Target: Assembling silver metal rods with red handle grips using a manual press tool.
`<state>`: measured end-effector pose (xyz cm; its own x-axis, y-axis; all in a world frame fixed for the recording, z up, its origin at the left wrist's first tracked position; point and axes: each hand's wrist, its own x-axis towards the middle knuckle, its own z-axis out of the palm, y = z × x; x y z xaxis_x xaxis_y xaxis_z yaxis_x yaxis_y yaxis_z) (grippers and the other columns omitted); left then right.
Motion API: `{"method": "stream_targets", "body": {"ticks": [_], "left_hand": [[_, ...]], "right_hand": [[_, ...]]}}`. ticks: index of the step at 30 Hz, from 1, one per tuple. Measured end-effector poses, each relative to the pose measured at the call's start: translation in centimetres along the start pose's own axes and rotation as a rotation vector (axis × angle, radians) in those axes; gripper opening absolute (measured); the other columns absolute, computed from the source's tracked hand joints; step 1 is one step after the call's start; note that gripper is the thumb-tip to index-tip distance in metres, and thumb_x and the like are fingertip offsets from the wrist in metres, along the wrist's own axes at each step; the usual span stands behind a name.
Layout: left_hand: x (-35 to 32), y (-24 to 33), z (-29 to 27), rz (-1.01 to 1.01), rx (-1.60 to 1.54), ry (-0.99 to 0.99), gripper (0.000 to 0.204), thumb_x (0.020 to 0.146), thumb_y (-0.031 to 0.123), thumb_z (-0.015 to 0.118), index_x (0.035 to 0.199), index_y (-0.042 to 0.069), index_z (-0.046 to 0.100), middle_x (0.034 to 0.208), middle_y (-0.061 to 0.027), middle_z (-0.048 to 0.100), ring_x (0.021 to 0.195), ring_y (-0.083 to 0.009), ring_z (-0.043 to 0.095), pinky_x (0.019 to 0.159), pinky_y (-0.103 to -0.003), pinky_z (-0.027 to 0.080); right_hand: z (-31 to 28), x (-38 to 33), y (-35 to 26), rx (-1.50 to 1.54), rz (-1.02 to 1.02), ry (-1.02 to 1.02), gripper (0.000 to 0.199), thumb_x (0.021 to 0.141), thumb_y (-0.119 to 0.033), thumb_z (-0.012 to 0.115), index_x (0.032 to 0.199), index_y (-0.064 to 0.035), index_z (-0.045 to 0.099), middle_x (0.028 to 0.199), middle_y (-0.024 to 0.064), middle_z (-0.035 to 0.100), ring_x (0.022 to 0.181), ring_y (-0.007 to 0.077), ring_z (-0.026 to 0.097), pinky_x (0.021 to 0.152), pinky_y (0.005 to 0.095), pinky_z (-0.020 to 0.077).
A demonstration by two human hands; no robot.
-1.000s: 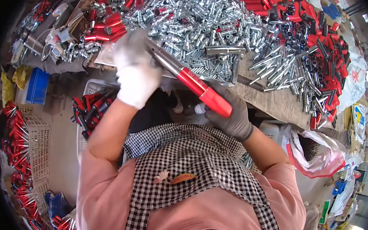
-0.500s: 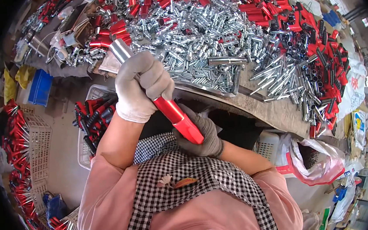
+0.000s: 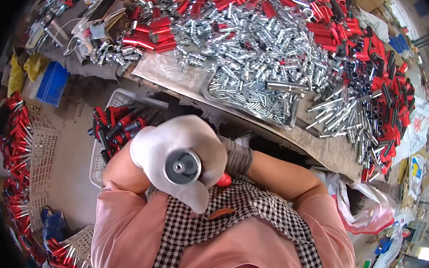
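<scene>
My left hand [image 3: 189, 136], in a pale glove, is closed round the silver upper part of a red and silver tubular tool [image 3: 182, 166]. The tool stands nearly end-on, showing a round dark face with a small metal hub in its centre. Below the left hand's knuckles a bit of the red lower end pokes out. My right hand [image 3: 238, 155], in a grey glove, is at that red end behind the left hand. Its fingers are hidden, though it appears closed on the tool. Both hands are in front of my checked apron [image 3: 217, 223].
Heaps of silver fittings [image 3: 257, 43] and red tubes [image 3: 150, 37] cover the bench ahead. A metal tray [image 3: 290, 126] of small pins sits at its edge. Crates of red-handled parts [image 3: 44, 144] stand left; a white basket [image 3: 97, 164] is nearer. An open sack [image 3: 370, 217] lies right.
The tool has swung from slanting away to pointing up, its silver end turned toward me. My left hand has come down and closer, now covering most of my right hand.
</scene>
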<state>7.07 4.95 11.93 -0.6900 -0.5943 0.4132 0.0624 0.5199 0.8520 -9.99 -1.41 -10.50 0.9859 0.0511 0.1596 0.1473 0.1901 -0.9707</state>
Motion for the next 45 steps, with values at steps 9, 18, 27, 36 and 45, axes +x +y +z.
{"method": "stream_targets", "body": {"ticks": [9, 18, 27, 36, 45], "left_hand": [[-3.3, -4.5, 4.8, -0.590, -0.237, 0.517, 0.022, 0.079, 0.018, 0.079, 0.082, 0.004, 0.063, 0.068, 0.0005, 0.057, 0.062, -0.0071, 0.048, 0.057, -0.026, 0.042], [-1.9, -6.2, 4.4, -0.537, -0.202, 0.546, 0.029, 0.100, 0.023, 0.048, 0.108, -0.003, 0.057, 0.076, -0.0036, 0.059, 0.062, -0.0097, 0.055, 0.059, -0.024, 0.045], [-0.8, -8.0, 4.7, -0.302, 0.313, 0.481, 0.051, 0.094, 0.039, 0.060, 0.127, 0.001, 0.051, 0.107, -0.0239, 0.063, 0.099, -0.0424, 0.063, 0.084, -0.043, 0.051], [-0.7, -7.7, 4.1, -0.419, 0.270, 0.432, 0.048, 0.093, 0.036, 0.062, 0.124, 0.000, 0.053, 0.102, -0.0230, 0.065, 0.098, -0.0415, 0.064, 0.083, -0.043, 0.051], [0.6, -9.0, 4.0, -0.332, 0.189, 0.467, 0.049, 0.095, 0.038, 0.059, 0.124, -0.001, 0.053, 0.111, -0.0235, 0.064, 0.105, -0.0404, 0.062, 0.089, -0.044, 0.049]], "right_hand": [[-10.4, 3.5, -20.2, -1.542, 0.805, 0.719, 0.055, 0.088, -0.052, 0.060, 0.112, -0.0024, 0.064, 0.094, 0.0203, 0.070, 0.091, 0.0348, 0.068, 0.082, 0.0415, 0.0530], [-13.9, 0.1, -17.5, -1.440, 0.386, 0.905, 0.029, 0.084, -0.025, 0.070, 0.102, -0.0021, 0.069, 0.093, 0.0202, 0.071, 0.084, 0.0326, 0.069, 0.077, 0.0405, 0.0536], [-4.4, -1.9, -20.8, -1.187, -0.099, 0.219, 0.034, 0.069, -0.016, 0.077, 0.101, -0.0101, 0.068, 0.102, 0.0058, 0.068, 0.083, 0.0248, 0.068, 0.066, 0.0342, 0.0558], [-3.8, -3.0, -19.8, -1.250, -0.221, 0.325, 0.024, 0.078, -0.013, 0.071, 0.101, -0.0075, 0.068, 0.099, 0.0070, 0.069, 0.085, 0.0251, 0.068, 0.069, 0.0359, 0.0573], [-4.2, -3.1, -19.6, -1.085, -0.102, 0.353, 0.024, 0.082, -0.017, 0.069, 0.104, -0.0076, 0.067, 0.096, 0.0106, 0.068, 0.084, 0.0313, 0.068, 0.072, 0.0376, 0.0569]]}}
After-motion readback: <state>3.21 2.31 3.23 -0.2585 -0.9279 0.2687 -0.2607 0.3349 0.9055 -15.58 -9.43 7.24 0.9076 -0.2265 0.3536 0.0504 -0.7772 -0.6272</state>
